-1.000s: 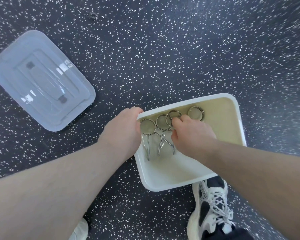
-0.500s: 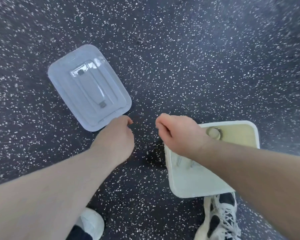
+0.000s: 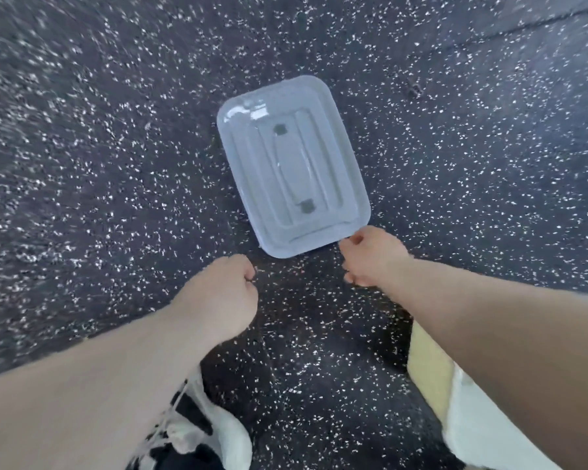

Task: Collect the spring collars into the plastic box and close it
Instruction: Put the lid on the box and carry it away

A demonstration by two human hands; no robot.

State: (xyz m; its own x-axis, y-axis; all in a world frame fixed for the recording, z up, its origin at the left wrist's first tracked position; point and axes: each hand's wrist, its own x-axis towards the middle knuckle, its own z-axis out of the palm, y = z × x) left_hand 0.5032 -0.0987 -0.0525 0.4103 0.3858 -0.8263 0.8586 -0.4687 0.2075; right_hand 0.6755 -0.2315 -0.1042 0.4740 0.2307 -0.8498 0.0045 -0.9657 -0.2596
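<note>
The translucent bluish rectangular plastic lid (image 3: pixel 292 167) lies flat on the dark speckled floor (image 3: pixel 99 147), just above the picture's centre, its near short edge toward the person. The right hand (image 3: pixel 370 257) sits at the lid's 5 o'clock corner, fingers curled; it appears to touch that corner, though whether the grip has closed on the rim cannot be told. The left hand (image 3: pixel 223 300) hovers loosely fisted, holding nothing visible, just short of the lid's 7 o'clock corner and not touching it. The white plastic box (image 3: pixel 431 378) with a cream-coloured inside is at 4 o'clock in the frame, mostly hidden under the right forearm; the spring collars cannot be seen from here, so whether all are inside cannot be confirmed.

The risks are likely these. A lid lying flat on the floor offers little edge, so a one-corner pinch could slip or let the thin plastic flex and swing. The box is out of the person's direct sight, so carrying the lid back could knock its rim or tip it. A black-and-white sneaker (image 3: pixel 197 435) at 6 o'clock stands near the path. A lid seated askew would not close.
</note>
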